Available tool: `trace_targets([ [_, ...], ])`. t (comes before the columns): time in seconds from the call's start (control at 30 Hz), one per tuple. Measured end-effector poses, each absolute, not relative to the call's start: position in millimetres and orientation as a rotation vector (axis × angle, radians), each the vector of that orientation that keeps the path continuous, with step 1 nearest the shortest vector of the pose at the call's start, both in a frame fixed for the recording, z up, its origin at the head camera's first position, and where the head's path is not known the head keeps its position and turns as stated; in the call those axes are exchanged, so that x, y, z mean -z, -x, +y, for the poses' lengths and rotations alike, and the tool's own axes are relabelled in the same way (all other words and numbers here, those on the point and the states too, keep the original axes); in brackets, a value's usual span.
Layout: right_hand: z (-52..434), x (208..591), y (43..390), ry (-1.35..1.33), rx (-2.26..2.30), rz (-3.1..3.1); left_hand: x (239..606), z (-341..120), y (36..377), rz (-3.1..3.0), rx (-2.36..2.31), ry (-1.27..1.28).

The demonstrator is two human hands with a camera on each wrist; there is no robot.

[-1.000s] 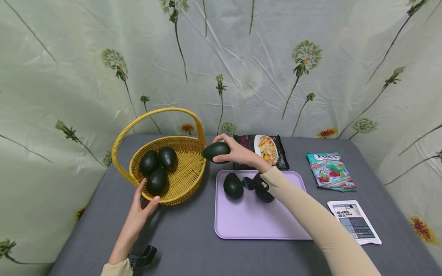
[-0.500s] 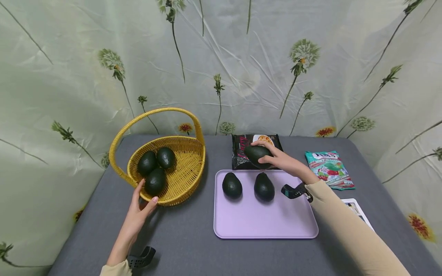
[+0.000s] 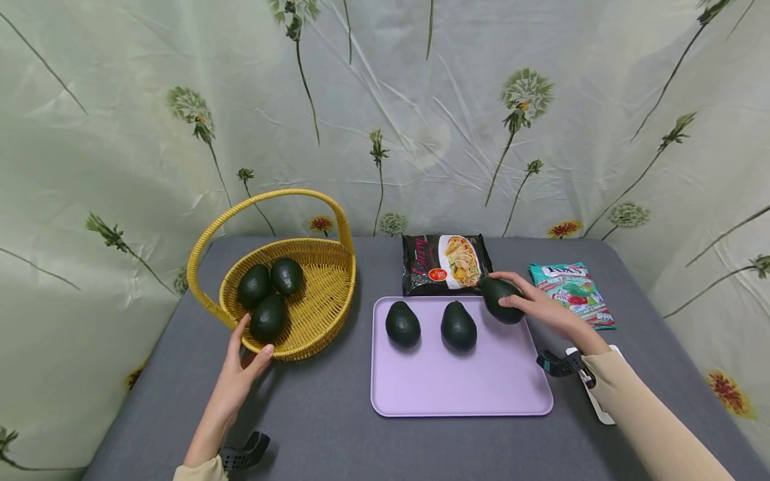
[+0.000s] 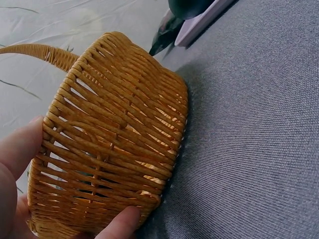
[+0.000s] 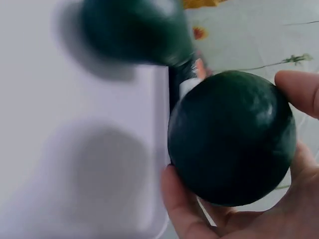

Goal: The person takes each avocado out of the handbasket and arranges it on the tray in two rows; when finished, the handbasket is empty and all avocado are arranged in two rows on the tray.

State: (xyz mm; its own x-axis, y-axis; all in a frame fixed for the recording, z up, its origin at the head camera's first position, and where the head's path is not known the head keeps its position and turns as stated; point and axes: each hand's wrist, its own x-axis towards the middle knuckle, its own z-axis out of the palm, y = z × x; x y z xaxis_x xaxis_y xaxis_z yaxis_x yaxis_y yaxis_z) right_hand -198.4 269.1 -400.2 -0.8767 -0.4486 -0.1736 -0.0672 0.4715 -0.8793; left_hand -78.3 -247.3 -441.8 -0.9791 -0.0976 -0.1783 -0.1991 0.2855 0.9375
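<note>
My right hand [image 3: 544, 310] grips a dark green avocado [image 3: 500, 300] over the back right corner of the lilac tray [image 3: 421, 391]. In the right wrist view, thumb and fingers surround that avocado [image 5: 232, 139], and a shadow falls on the tray below it. Two more avocados, one at left [image 3: 403, 325] and one in the middle [image 3: 458, 326], lie along the tray's back half. My left hand [image 3: 234, 377] holds the near left side of the yellow wicker basket [image 3: 319, 294], which contains three avocados [image 3: 269, 318]. In the left wrist view its fingers press the woven wall [image 4: 109, 134].
A black noodle packet [image 3: 445, 264] lies behind the tray. To the right are a teal candy bag [image 3: 574, 290] and a white packet [image 3: 598, 401], partly covered by my right forearm. The basket's tall handle [image 3: 283, 192] arches above it. A floral curtain [image 3: 421, 133] hangs behind the grey table.
My right hand has carried its avocado from beside the basket rightward, past the noodle packet, to the tray's back right corner, lowering it. My left hand has stayed at the basket.
</note>
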Motion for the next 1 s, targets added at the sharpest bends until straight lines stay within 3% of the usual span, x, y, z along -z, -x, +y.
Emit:
trace_targets([
  [0.33,275.8,420.8,181.5,0.435,1.277,2.376,441.9,-247.7,78.3,2.452,-1.811,0.28],
  [1.0,271.5,423.1,178.3,0.565,1.106,2.542,446.2,-249.1,79.4,2.45,-1.803,0.292],
])
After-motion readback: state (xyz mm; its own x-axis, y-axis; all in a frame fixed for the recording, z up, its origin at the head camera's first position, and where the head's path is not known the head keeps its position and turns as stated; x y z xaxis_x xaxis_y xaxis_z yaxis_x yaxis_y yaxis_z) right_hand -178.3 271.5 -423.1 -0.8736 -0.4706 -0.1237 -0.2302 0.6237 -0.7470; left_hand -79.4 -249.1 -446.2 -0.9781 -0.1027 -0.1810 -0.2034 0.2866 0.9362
